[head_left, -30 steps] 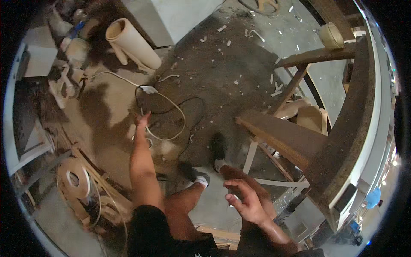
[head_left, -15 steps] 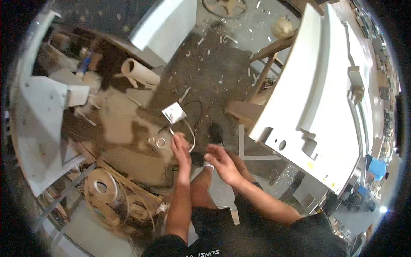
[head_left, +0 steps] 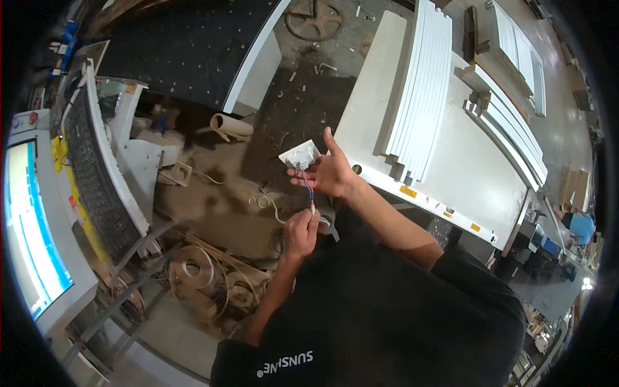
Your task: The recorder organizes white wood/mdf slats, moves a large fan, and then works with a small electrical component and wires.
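My left hand is closed in a pinch around a white cable, just below where its red and blue wires come out. These wires run up to a white square electrical wall plate, which is tilted. Beside it is my right hand, palm turned toward the plate, thumb stretched up and fingers apart. Its fingertips are at the plate's lower edge and the wires; whether they touch cannot be made out. A loose stretch of the white cable hangs left of my left hand.
On the right stands a large white table bearing stacked white strips. A lit screen and keyboard are at left. A cardboard tube lies ahead; dusty reels sit at lower left.
The wall plate has moved up and right with my left hand's cable. My right hand has come up beside the plate, its thumb now raised. The view has shifted, bringing in the screen and keyboard.
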{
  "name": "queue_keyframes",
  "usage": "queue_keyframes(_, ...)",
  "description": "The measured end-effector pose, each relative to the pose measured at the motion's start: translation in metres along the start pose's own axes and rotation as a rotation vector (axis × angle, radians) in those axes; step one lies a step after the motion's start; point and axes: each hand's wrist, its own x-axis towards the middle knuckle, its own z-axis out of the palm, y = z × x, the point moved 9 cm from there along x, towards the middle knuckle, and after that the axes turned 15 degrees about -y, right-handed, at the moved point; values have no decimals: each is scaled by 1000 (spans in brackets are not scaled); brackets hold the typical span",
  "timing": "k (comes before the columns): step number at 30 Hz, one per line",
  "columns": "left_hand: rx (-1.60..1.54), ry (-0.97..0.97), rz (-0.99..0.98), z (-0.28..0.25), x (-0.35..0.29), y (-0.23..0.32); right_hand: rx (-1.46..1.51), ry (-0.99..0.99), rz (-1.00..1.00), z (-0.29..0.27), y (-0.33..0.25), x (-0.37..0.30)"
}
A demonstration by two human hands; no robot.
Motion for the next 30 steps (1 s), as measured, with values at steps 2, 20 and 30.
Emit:
queue_keyframes(2,79,-37,15,-3,7,22,-84,16,18,17,-11,-5)
queue_keyframes(20,-1080,-57,-302,-56,87,24,-298,-201,-435,89,-71,7)
queue_keyframes(30,308,-29,8,-144,86,81,-466,-269,-543,134,-67,-6)
